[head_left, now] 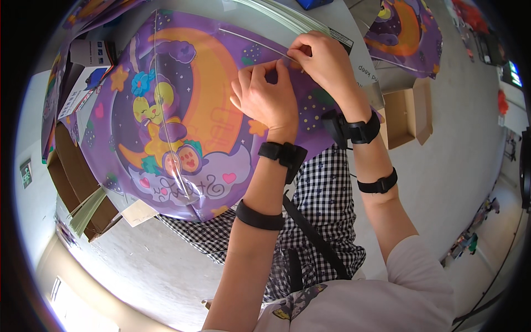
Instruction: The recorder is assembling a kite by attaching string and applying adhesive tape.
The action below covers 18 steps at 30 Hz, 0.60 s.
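Note:
A large purple plastic kite, printed with a cartoon rabbit on an orange moon, lies spread over the table and my lap. A thin pale rod runs along its upper right part, and a long crease or spine line crosses its left side. With thumb and forefinger together, my right hand pinches at the rod's right end. My left hand is just left of it, over the kite, fingers curled and thumb meeting forefinger. Whatever lies between the left fingertips is too small to make out.
A bundle of thin pale strips lies along the table's far side. Another purple printed kite hangs at the right above an open cardboard box. At the left are a printed carton and a brown box holding pale strips.

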Available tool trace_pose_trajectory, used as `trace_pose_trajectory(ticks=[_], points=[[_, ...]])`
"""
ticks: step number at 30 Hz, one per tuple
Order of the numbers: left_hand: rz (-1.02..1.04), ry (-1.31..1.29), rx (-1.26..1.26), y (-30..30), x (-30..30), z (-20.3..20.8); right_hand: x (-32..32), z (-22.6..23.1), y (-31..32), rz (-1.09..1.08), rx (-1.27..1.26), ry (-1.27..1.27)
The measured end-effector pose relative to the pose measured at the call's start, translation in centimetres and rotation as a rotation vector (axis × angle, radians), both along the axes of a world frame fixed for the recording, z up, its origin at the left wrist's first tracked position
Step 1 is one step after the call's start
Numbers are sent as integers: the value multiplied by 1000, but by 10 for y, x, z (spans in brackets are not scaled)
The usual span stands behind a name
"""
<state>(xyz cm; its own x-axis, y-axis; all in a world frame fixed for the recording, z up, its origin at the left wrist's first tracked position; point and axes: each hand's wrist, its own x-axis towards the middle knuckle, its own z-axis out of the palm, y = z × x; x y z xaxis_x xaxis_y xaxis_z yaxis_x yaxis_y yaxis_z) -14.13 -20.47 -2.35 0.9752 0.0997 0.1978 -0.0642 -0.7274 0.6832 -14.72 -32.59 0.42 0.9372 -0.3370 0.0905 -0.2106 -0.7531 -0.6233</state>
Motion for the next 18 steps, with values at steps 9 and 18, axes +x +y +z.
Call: trace_pose_trajectory(ticks=[9,18], points=[[12,-1,8,-3,1,1,3,3,5,15,-203,18],[16,-55,24,-3,2,5,7,-7,8,-114,48,49]])
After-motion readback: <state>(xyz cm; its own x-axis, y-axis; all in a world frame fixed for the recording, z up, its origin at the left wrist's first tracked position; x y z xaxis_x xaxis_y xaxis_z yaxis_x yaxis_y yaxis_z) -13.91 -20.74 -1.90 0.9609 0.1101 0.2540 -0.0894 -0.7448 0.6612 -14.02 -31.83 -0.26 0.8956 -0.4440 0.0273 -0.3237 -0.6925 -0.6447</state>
